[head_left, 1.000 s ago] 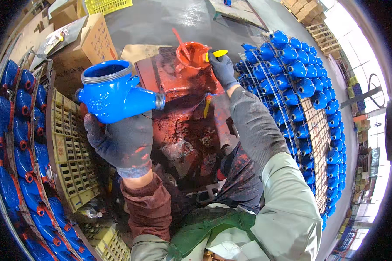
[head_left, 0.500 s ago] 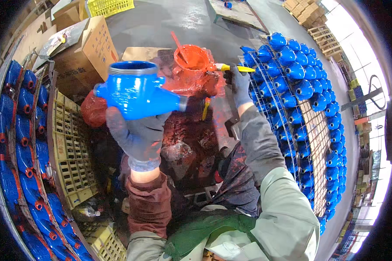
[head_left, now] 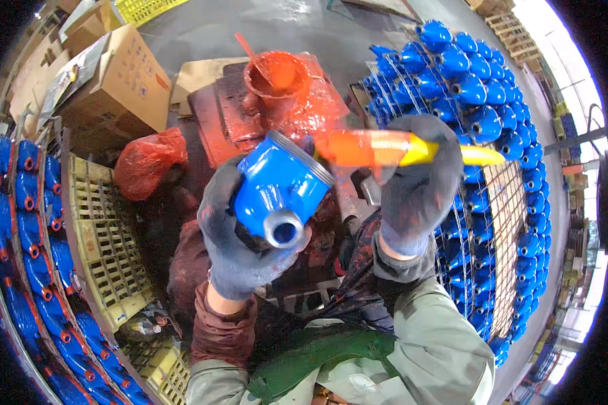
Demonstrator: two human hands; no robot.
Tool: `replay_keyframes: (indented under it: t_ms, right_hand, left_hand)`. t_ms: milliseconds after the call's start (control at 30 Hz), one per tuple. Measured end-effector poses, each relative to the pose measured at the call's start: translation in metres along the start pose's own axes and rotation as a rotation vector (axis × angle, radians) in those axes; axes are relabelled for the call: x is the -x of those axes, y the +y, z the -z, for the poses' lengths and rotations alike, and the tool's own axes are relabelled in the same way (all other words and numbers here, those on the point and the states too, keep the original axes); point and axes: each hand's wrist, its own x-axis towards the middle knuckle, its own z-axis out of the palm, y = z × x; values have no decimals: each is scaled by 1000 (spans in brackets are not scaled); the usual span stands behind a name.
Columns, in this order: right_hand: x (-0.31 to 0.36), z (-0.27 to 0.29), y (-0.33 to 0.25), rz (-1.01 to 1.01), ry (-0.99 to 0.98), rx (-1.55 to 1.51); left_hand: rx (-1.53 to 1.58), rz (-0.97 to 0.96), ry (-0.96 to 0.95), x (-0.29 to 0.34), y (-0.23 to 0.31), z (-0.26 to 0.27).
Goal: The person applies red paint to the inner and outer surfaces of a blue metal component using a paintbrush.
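Gripping a blue housing (head_left: 280, 183) with curled left hand (head_left: 242, 255), a yellow-handled brush (head_left: 368, 147) with closed right hand (head_left: 419, 185)

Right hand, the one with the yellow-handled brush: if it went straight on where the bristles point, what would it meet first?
Probably the threaded rim of the blue pipe fitting in the left hand; the brush tip appears close beside it, though contact is unclear.

White glare floods the right side, straight edges bow, and the brush (head_left: 378, 148) looks blurred.
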Motion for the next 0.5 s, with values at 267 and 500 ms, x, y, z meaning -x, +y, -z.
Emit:
replay_keyframes:
  t_ms: [267,500]
  right_hand:
    - [12,-8,-2,201,217,430]
    - [16,-13,-2,174,220,431]
  left_hand:
    - [19,-122,72,8,-13,-26]
    - [100,-80,138,10,-13,-28]
